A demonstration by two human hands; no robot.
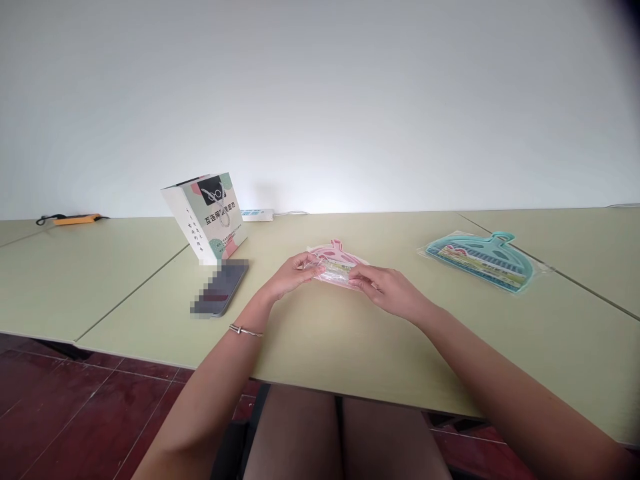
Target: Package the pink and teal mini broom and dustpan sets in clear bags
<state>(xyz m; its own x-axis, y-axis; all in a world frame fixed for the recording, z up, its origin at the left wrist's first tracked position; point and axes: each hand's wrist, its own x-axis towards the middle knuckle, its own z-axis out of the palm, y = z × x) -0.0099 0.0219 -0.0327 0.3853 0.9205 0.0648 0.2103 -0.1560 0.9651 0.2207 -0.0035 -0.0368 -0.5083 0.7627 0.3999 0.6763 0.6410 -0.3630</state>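
A pink half-round plastic item [336, 252] with a small loop handle lies on the table in front of me, in a clear plastic bag [334, 272] with a printed label. At the bag's left side, my left hand [296, 275] pinches the film between thumb and fingers. My right hand [387, 288] grips the bag at its right side, fingers closed. What lies under my fingertips is partly hidden. Off to the right is a teal half-round plastic item [503, 250] of like shape, also in clear wrapping with a printed label.
A printed paper bag [220, 220] with a cord handle stands at the back left. Before it lies a dark phone [231, 287], partly blurred out. A white power strip [257, 215] and an orange object with a black cord [77, 219] are near the wall. Seams cross the table [360, 347].
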